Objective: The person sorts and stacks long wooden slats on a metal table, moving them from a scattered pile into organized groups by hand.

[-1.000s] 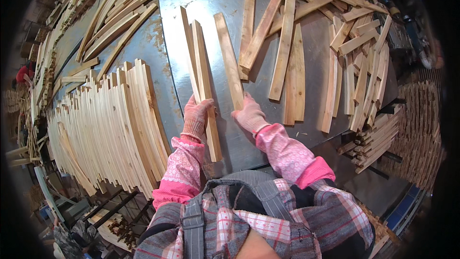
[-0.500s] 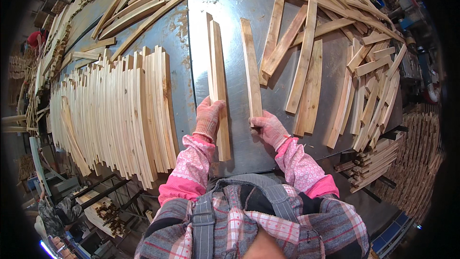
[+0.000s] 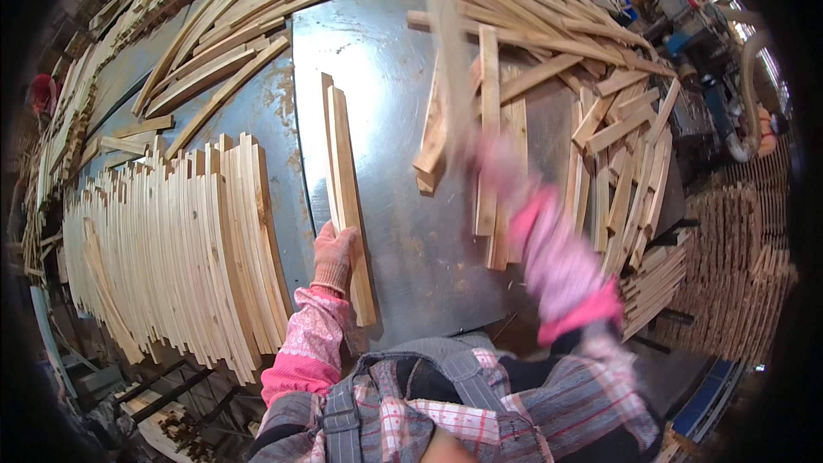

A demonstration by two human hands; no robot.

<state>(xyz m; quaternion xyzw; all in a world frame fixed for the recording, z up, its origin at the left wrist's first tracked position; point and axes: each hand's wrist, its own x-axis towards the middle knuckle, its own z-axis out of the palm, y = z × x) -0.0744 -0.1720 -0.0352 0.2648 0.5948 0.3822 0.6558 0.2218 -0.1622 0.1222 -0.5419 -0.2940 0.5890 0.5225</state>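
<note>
Metal table (image 3: 416, 266) | slat pile (image 3: 549, 40) behind | left hand (image 3: 334, 249) gripping slat pair (image 3: 345, 163) | right hand (image 3: 500, 167) gripping blurred slat (image 3: 447, 43)

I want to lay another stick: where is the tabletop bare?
Widest: the metal tabletop between the two sticks in the left hand and the loose sticks on the right. Narrower: between those two sticks and the neat row at left. The far edge and right side are crowded with piled sticks.

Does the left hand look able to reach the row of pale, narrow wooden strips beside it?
Probably yes: the row of pale wooden strips lies near the left hand, with only grey metal tabletop between. But that hand grips long wooden strips and may need to release them.
</note>
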